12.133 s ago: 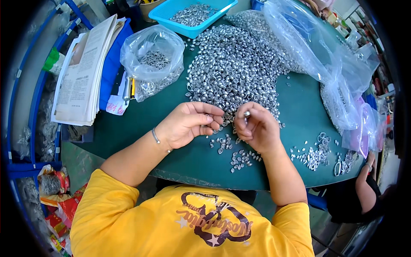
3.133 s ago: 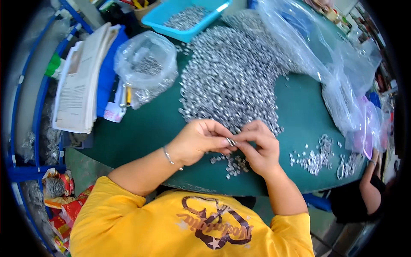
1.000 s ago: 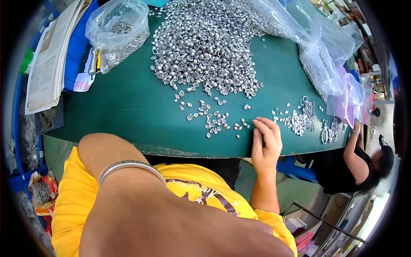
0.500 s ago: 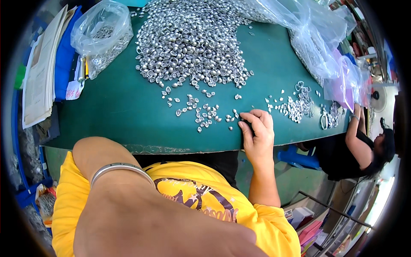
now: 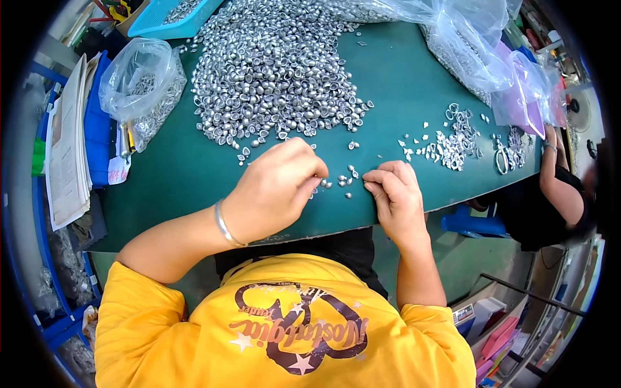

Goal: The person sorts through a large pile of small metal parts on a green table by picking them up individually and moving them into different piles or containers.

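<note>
My left hand [image 5: 275, 191], with a metal bangle [image 5: 224, 225] on its wrist, hovers low over the near part of the green table. Its thumb and forefinger pinch together beside a small group of silver drop-shaped metal pieces [image 5: 350, 174]; whatever sits between the fingertips is too small to make out. To the right of that group, my right hand [image 5: 396, 194] rests at the table with thumb and fingers drawn together, its fingertips partly hiding what they may hold. Beyond both hands spreads a large heap of the same hollow silver pieces [image 5: 272, 71]. My left hand covers some scattered pieces.
Right of my hands lie broken silver scraps [image 5: 453, 149] and ring-like parts [image 5: 501, 158]. Clear plastic bags stand at the left [image 5: 145, 90] and far right [image 5: 462, 55]. A blue basket [image 5: 174, 21] is at the back. Another person [image 5: 550, 200] works at the right.
My left hand has swung from close below the camera out over the table, to the loose pieces. My right hand stays nearly in place. The view has shifted, showing more of the blue basket.
</note>
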Demonstrator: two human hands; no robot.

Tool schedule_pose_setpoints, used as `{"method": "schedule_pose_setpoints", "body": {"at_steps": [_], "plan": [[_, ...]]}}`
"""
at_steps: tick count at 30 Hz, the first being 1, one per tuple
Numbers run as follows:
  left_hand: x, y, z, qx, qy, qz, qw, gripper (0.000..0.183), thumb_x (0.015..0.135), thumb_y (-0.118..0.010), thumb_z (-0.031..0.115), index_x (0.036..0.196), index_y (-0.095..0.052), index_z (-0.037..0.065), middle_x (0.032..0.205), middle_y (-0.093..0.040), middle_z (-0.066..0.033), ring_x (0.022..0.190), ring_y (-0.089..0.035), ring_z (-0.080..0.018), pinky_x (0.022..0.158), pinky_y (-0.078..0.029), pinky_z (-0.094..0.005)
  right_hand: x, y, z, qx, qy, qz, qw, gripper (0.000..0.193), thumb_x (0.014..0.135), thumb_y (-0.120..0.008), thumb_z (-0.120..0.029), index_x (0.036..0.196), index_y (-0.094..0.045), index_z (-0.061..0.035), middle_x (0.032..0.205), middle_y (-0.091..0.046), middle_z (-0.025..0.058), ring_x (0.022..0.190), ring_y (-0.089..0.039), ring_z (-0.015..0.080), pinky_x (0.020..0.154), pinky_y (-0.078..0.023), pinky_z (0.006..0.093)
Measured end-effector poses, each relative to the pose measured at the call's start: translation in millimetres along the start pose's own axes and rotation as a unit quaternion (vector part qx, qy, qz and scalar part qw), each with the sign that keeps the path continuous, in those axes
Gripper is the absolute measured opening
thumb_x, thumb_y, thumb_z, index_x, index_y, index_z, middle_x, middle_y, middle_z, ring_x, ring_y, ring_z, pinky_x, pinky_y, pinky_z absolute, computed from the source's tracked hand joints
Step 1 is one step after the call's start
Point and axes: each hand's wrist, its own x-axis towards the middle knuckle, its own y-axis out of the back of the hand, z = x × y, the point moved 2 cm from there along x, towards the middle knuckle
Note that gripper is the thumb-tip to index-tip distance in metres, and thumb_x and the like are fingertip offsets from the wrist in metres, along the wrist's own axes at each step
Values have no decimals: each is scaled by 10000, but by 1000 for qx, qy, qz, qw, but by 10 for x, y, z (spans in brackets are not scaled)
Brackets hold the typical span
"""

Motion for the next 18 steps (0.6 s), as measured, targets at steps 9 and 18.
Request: {"method": "schedule_pose_setpoints", "body": {"at_steps": [9, 18], "plan": [[231, -310, -18, 183, -134, -31, 973, 52, 726, -607, 40, 773, -618, 58, 762, -510, -50, 731, -512, -221, 636, -363, -335, -14, 94, -9, 133, -70, 35, 988, 133, 713, -639, 70, 823, -609, 2, 787, -607, 110, 714, -595, 231, 635, -482, 282], [240, -301, -49, -127, 3, -65, 990, 56, 779, -641, 29, 831, -621, 19, 822, -590, -55, 683, -564, -141, 597, -437, -244, -114, 87, 103, 280, -149, 21, 948, 88, 779, -612, 38, 862, -616, 12, 804, -627, 93, 697, -596, 168, 613, -475, 246]]}}
